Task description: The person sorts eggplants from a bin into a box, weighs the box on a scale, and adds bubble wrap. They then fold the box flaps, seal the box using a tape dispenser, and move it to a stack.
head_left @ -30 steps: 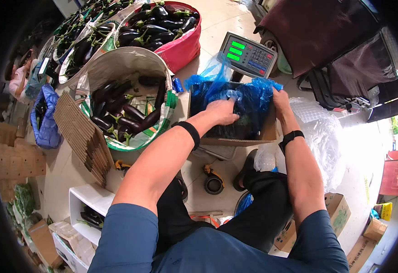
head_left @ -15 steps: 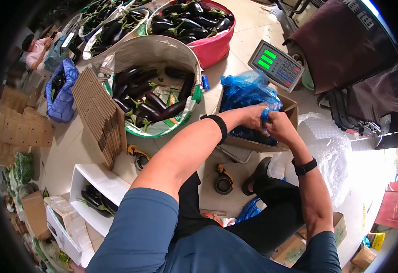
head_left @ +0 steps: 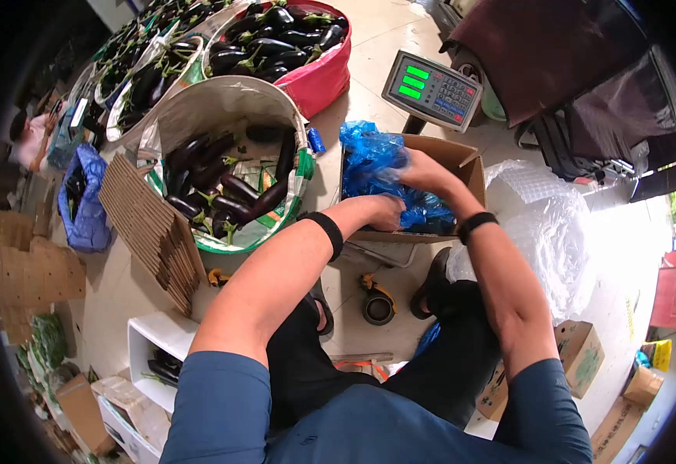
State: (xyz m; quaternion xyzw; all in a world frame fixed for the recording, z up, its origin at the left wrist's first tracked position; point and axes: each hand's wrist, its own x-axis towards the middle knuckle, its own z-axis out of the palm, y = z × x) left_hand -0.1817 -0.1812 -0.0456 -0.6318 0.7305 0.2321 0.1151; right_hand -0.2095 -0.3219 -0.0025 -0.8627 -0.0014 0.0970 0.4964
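Observation:
A crumpled blue plastic bag point(head_left: 373, 155) lines the cardboard box point(head_left: 468, 164) in front of me, with loose plastic standing up at its left side. My left hand point(head_left: 387, 213) reaches in over the box's near edge; its fingers are hidden against the plastic. Farther back, my right hand point(head_left: 423, 172) is at the bag's upper folds, its fingertips smeared by motion. Left of the box stands a round white and green fabric tub point(head_left: 233, 97) holding several eggplants point(head_left: 237, 188).
Behind the box is a scale display point(head_left: 431, 89). Flattened cardboard point(head_left: 152, 232) leans against the tub. A tape dispenser point(head_left: 378, 308) lies between my feet, and bubble wrap point(head_left: 539, 224) is to the right. A red tub point(head_left: 330, 69) of eggplants stands farther back.
My hands, together on the gathered blue plastic before, have come apart. The left has lowered to the box's near side; the right is over the bag, whose plastic now spreads left. The view has shifted.

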